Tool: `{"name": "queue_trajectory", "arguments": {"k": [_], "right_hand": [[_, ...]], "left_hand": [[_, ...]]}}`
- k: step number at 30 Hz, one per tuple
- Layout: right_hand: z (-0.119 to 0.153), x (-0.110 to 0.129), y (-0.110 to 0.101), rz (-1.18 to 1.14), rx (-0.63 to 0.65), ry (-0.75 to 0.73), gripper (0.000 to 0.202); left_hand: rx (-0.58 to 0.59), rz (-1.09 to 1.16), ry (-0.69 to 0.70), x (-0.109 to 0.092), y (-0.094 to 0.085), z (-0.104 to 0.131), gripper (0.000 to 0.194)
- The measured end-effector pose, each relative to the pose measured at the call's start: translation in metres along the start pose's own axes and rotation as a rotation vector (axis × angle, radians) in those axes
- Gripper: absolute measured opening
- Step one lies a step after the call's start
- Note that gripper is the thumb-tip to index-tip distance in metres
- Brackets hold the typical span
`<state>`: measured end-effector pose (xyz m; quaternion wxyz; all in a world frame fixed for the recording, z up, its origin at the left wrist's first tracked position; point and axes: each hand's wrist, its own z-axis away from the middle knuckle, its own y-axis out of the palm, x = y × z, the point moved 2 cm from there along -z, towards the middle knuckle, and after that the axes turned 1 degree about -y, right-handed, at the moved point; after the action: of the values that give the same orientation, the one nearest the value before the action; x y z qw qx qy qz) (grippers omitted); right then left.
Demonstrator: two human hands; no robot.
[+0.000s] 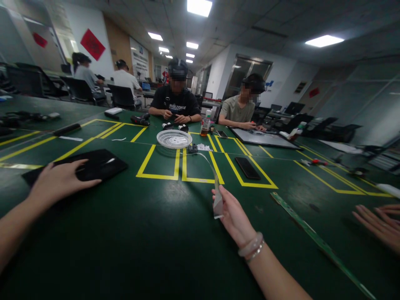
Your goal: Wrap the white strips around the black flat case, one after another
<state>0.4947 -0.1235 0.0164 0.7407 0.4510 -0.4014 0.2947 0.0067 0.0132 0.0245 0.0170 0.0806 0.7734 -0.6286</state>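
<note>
My left hand (62, 178) rests on a flat black panel (108, 162) at the left of the table. Its thumb and fingers are spread over the panel's surface. Between the thumb and fingers of my right hand (233, 212) is the near end of a pale, flat ribbon-like strip (218, 200), held above the table. From there the strip curves away toward a small dark item (193, 148) by the white round basket (174, 139). Whether it joins that item I cannot tell. A bracelet and a bangle circle my right wrist.
Yellow tape rectangles mark the green table (150, 237). A black phone (247, 168) lies inside one. A long green circuit-board strip (315, 237) runs along the right. Another person's hands (379, 223) are at the right edge. A bottle (205, 125) stands before two seated people.
</note>
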Motion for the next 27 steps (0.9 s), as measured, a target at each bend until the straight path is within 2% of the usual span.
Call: {"name": "queue_trajectory", "arguments": {"k": [3,5,7,9,12,16,19,22,24,25,27], "right_hand": [[-0.002,0.0,0.0,-0.005,-0.006,0.01,0.042],[-0.002,0.0,0.0,-0.006,-0.007,0.02,0.039],[-0.002,0.0,0.002,-0.008,-0.009,0.027,0.037],[0.001,0.001,0.005,-0.002,0.016,0.007,0.035],[0.007,0.004,0.011,0.039,0.114,-0.068,0.036],[0.014,0.004,0.015,0.137,0.209,-0.107,0.039],[0.017,0.002,0.016,0.281,0.271,-0.145,0.042],[0.02,-0.002,0.02,0.554,0.406,-0.281,0.038],[0.025,-0.006,0.025,0.785,0.512,-0.41,0.03],[0.028,-0.008,0.026,0.905,0.563,-0.476,0.026],[0.034,-0.013,0.03,1.123,0.661,-0.604,0.02]], "left_hand": [[0.091,0.069,0.245,-0.081,0.002,0.016,0.089],[0.161,0.151,0.411,-0.127,0.005,0.035,0.091],[0.22,0.227,0.564,-0.161,0.008,0.056,0.092],[0.26,0.288,0.673,-0.182,0.01,0.075,0.092],[0.301,0.322,0.749,-0.196,0.013,0.09,0.091],[0.281,0.275,0.814,-0.197,0.02,0.092,0.091],[0.114,0.212,0.924,-0.196,0.019,0.095,0.087],[-0.218,0.181,1.098,-0.194,0.01,0.104,0.063],[-0.389,0.157,1.151,-0.192,0.004,0.109,0.052],[-0.419,0.148,1.151,-0.192,0.003,0.109,0.049],[-0.361,0.142,1.15,-0.193,0.004,0.106,0.041]]}}
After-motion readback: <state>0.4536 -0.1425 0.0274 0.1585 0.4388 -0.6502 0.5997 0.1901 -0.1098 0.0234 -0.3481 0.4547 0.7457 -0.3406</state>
